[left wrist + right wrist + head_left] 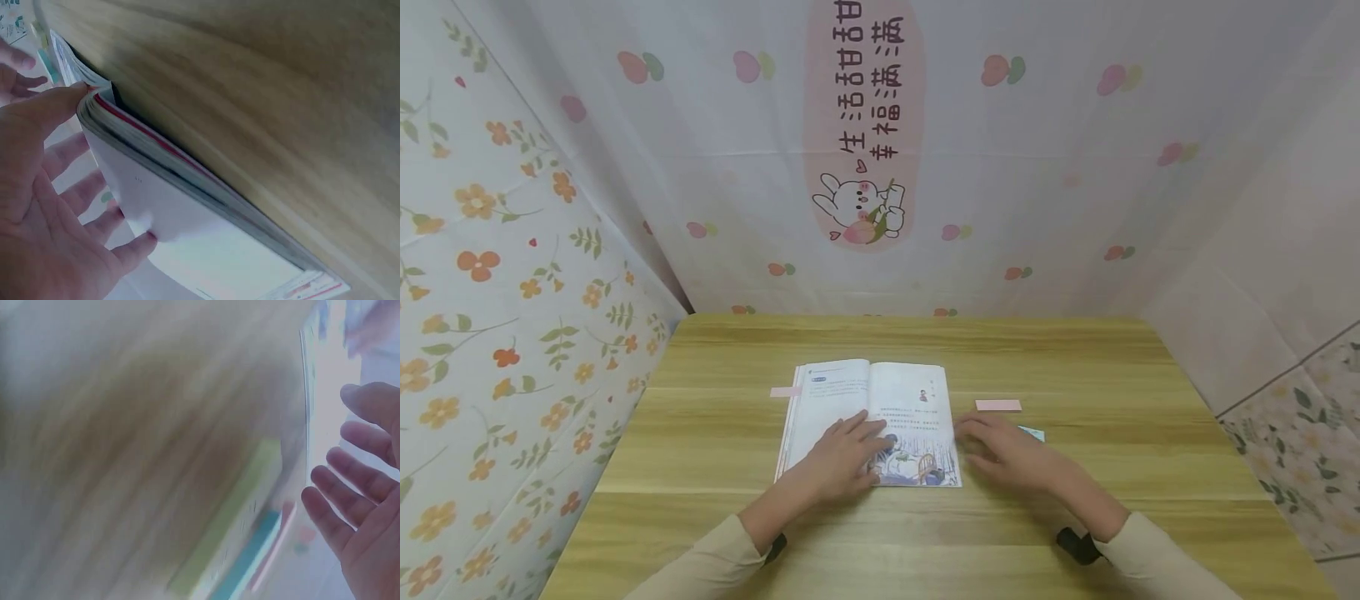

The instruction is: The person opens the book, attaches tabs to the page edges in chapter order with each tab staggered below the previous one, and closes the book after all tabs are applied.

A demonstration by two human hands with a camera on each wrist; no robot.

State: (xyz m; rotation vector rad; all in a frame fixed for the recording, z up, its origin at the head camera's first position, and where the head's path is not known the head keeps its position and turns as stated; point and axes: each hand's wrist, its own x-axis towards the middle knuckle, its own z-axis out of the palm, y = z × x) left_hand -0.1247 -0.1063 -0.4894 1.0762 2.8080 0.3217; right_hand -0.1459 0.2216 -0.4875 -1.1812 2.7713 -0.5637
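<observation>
Hiding the teal pad (1032,432), right hand (1009,451); left hand (844,456) on book (871,417).

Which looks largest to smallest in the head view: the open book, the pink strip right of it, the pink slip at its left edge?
1. open book
2. pink strip
3. pink slip, partly hidden by the book, so unsure

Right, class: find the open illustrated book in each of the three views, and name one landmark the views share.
Head view: the open illustrated book lies mid-table, under the left hand.
Left wrist view: its page edges run diagonally from upper left to lower right.
Right wrist view: only a blurred page edge at upper right, beside the right hand.
Shared landmark: the light wooden table.
</observation>
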